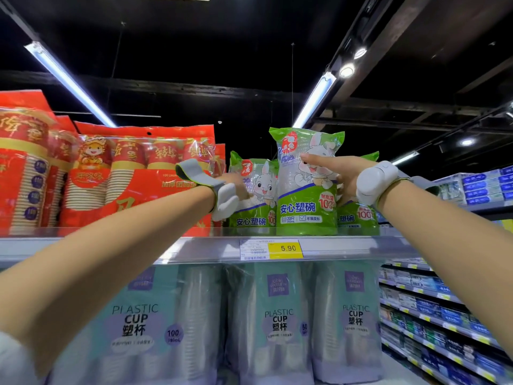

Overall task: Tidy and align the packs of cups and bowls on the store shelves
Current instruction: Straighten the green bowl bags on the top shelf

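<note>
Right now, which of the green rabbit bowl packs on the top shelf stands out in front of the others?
The middle green pack, the one the right hand touches. It stands at the shelf edge, taller in view, overlapping the left green pack and the right green pack.

Bright tube lights (pixel 69 81), dark ceiling, fisheye edges

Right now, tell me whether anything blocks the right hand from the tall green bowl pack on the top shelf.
Nothing visible does. The right hand already touches the tall green bowl pack directly; the left hand rests at the shorter green pack beside it.
</note>
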`<state>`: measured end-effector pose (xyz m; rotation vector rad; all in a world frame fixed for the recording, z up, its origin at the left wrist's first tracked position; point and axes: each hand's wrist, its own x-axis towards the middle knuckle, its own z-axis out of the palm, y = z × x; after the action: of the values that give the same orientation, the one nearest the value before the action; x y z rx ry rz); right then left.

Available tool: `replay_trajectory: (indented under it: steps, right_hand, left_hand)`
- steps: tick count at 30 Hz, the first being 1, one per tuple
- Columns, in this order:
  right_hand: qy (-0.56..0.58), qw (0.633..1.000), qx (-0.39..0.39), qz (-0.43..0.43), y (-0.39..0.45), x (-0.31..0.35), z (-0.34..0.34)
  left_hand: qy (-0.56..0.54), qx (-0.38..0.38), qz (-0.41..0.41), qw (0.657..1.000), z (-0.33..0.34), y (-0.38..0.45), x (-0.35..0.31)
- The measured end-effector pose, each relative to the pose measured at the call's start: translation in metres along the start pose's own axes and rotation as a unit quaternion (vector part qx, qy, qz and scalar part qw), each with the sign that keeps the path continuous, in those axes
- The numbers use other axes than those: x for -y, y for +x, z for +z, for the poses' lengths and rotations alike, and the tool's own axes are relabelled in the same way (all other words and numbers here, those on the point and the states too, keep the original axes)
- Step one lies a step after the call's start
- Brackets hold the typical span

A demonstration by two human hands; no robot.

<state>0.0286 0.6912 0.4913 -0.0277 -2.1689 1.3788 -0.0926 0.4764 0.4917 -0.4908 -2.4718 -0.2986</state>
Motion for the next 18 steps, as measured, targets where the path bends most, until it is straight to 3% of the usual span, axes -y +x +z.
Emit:
replay_trajectory:
  steps: [2,4,6,9,14,18]
  right_hand:
    - [0.014,1.0,0.015,-0.003,0.004,0.001,0.006]
    - [0.013,0.999,0.036,-0.036,-0.001,0.006,0.018]
    - [0.008,0.998,0.045,-0.042,0.002,0.01,0.029]
    - [-0.044,0.996,0.072,-0.043,0.014,0.012,0.04]
    - [0.012,0.992,0.123,-0.009,0.007,0.018,0.05]
    - [0.012,0.986,0.165,0.022,0.019,0.012,0.048]
  left_hand:
    - [-0.133,0.021,0.016,0.991,-0.005,-0.007,-0.001]
    - [-0.317,0.058,0.044,0.946,-0.013,-0.018,0.001]
    - [-0.384,0.123,0.079,0.912,-0.021,-0.034,0.003]
    - [-0.35,0.169,0.105,0.915,-0.019,-0.051,-0.002]
    - [-0.286,0.098,0.085,0.949,-0.008,-0.063,-0.01]
    - [-0.28,0.103,0.057,0.953,-0.01,-0.061,-0.008]
